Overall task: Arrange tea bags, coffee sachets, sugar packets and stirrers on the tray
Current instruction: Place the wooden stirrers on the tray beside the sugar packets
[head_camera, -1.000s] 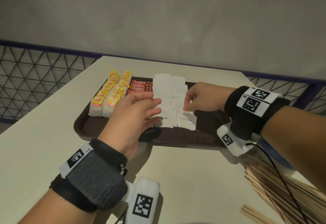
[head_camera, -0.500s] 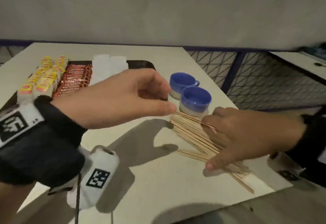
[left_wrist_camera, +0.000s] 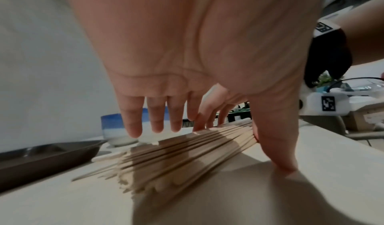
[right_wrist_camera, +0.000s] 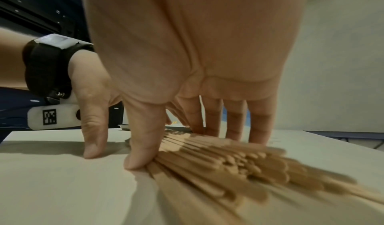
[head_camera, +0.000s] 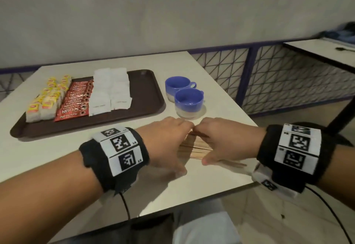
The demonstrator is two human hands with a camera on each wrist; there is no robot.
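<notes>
A heap of wooden stirrers (head_camera: 196,147) lies on the white table right of the brown tray (head_camera: 146,93). My left hand (head_camera: 172,138) and right hand (head_camera: 221,140) arch over the heap from either side, knuckles almost meeting. Fingers stay straight and reach down to the sticks. In the left wrist view the thumb (left_wrist_camera: 280,154) presses the table beside the stirrers (left_wrist_camera: 176,159). The right thumb (right_wrist_camera: 141,154) pushes against the stirrers (right_wrist_camera: 228,159). On the tray lie rows of yellow tea bags (head_camera: 46,101), red coffee sachets (head_camera: 76,101) and white sugar packets (head_camera: 109,91).
Two blue cups (head_camera: 178,86) (head_camera: 189,99) stand just beyond the hands, right of the tray. The table's front edge (head_camera: 211,191) runs close behind my wrists. A lattice railing (head_camera: 269,74) and a second table (head_camera: 317,51) are off to the right.
Both hands left the sugar packets on the tray and moved right. The right hand reached the stirrers first, then the left hand came down on them too. The head turned right.
</notes>
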